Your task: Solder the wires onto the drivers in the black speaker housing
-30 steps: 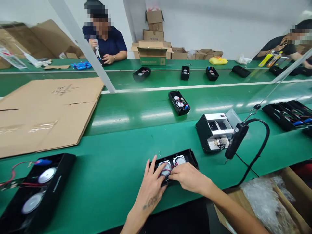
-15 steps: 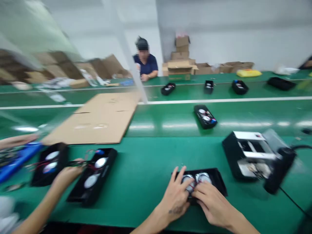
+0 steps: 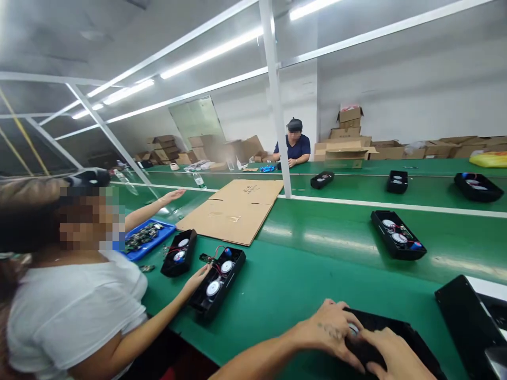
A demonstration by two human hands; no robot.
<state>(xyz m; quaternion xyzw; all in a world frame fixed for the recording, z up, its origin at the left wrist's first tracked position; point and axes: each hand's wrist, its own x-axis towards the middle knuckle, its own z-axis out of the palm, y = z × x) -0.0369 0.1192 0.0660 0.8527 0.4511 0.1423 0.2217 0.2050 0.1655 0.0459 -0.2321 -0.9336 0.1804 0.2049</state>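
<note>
At the near edge of the green bench (image 3: 277,285) sits a black speaker housing (image 3: 412,338), left hand (image 3: 332,330) curled over its left end, right hand (image 3: 392,353) bent in beside it, fingers at the housing; whether either grips is hard to tell. Left of that housing, a co-worker in white (image 3: 75,311) touches wiring at another open case (image 3: 217,282); right of it stands a black-and-white device (image 3: 471,316).
</note>
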